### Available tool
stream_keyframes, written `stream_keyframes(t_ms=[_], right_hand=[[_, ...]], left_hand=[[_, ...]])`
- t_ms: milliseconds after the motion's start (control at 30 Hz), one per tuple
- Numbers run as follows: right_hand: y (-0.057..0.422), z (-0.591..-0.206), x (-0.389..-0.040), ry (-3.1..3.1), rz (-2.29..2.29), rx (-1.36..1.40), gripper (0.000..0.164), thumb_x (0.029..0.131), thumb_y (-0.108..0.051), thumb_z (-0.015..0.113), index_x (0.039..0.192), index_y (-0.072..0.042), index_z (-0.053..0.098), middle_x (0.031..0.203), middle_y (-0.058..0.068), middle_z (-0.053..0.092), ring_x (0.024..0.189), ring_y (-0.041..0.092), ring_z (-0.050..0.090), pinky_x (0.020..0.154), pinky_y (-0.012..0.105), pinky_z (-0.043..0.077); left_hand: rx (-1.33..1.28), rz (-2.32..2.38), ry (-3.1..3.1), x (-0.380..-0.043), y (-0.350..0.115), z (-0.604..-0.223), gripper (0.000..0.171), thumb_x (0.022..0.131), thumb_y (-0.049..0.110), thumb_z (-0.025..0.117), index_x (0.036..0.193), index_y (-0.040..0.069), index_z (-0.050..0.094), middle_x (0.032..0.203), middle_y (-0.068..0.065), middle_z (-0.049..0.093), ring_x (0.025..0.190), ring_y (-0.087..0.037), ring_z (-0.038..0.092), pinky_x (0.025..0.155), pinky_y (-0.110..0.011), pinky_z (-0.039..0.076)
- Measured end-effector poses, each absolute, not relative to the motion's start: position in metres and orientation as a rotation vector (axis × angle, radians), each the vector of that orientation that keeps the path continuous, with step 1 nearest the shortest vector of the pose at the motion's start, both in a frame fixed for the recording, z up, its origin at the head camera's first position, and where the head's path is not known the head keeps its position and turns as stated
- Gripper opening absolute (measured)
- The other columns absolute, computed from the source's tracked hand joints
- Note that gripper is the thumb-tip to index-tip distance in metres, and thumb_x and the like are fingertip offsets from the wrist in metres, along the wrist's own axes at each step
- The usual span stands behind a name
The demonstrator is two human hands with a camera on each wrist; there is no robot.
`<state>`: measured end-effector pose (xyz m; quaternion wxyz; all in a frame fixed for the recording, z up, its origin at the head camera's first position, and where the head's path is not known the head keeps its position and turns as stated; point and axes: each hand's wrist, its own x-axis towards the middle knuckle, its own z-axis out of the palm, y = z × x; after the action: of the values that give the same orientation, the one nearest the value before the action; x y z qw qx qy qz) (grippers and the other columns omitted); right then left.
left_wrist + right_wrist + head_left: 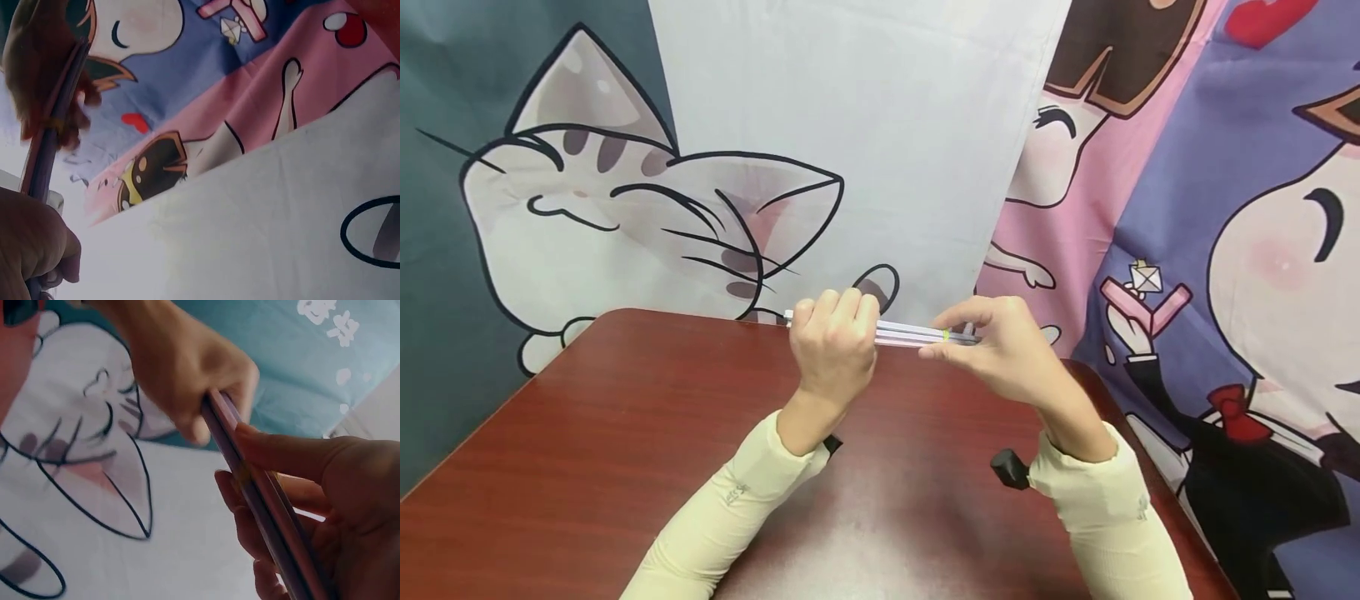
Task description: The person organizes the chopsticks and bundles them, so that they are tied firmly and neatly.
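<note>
A bundle of slim, straight pencil-like sticks [906,332] is held roughly level above the far part of the table. Pale in the head view, the sticks look purple, pink and dark in the right wrist view. My left hand [835,337] grips the bundle in a fist near its left end, and a short tip sticks out past it. Around the sticks, near their right end, runs a thin yellow band [946,336]. There my right hand [1000,342] holds the bundle between thumb [281,450] and fingers, which curl behind it.
Beneath my forearms lies a brown wooden table [625,450]. A cloth backdrop [865,125] with a cartoon cat and cartoon people hangs right behind its far edge. On my right wrist a small black camera [1010,468] juts inward from the sleeve.
</note>
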<state>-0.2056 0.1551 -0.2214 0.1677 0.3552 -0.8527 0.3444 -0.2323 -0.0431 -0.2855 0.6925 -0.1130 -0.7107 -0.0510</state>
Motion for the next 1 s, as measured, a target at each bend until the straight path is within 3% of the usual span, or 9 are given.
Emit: stream_keyframes(t_ms=[167,300,533,667,1000], right_hand=[[0.158,-0.219,-0.208,-2.463,0.919,1.006,0.021,0.072,-0.018,0.089,0.090,-0.012,0.080,0.074,-0.006,0.072,0.053,0.010,0.050,0.047,0.021,0.039],[0.173,-0.216,-0.206,-2.485,0.912,0.972,0.019,0.071,-0.012,0.088,0.088,-0.012,0.080,0.067,-0.008,0.069,0.047,0.008,0.047,0.043,0.021,0.036],[0.165,-0.226,-0.209,-2.379,0.942,1.055,0.017,0.071,-0.008,0.087,0.087,-0.012,0.080,0.072,-0.006,0.069,0.058,0.009,0.055,0.050,0.020,0.042],[0.163,-0.225,-0.211,-2.329,0.909,1.067,0.020,0.067,-0.004,0.089,0.083,-0.011,0.079,0.071,-0.006,0.070,0.058,0.008,0.058,0.052,0.018,0.043],[0.160,-0.225,-0.213,-2.343,0.897,1.082,0.019,0.068,-0.007,0.089,0.084,-0.011,0.079,0.072,-0.007,0.069,0.059,0.007,0.059,0.051,0.020,0.045]], left_hand=[[-0.261,-0.107,-1.623,-0.234,-0.041,-0.288,0.027,0.082,-0.005,0.049,0.060,0.010,0.043,0.060,-0.003,0.042,0.055,-0.024,0.043,0.057,-0.036,0.032],[-0.269,-0.130,-1.633,-0.235,-0.043,-0.289,0.027,0.080,-0.007,0.047,0.060,0.010,0.042,0.059,-0.003,0.041,0.056,-0.024,0.043,0.057,-0.037,0.033],[-0.253,-0.145,-1.626,-0.233,-0.045,-0.288,0.024,0.075,-0.008,0.047,0.060,0.010,0.042,0.059,-0.003,0.041,0.055,-0.024,0.041,0.058,-0.038,0.032],[-0.241,-0.166,-1.633,-0.232,-0.043,-0.288,0.023,0.074,-0.008,0.047,0.061,0.010,0.042,0.059,-0.003,0.040,0.056,-0.024,0.041,0.058,-0.038,0.031],[-0.223,-0.158,-1.664,-0.230,-0.043,-0.288,0.022,0.073,-0.007,0.047,0.061,0.010,0.045,0.060,-0.003,0.043,0.057,-0.025,0.044,0.057,-0.039,0.033]])
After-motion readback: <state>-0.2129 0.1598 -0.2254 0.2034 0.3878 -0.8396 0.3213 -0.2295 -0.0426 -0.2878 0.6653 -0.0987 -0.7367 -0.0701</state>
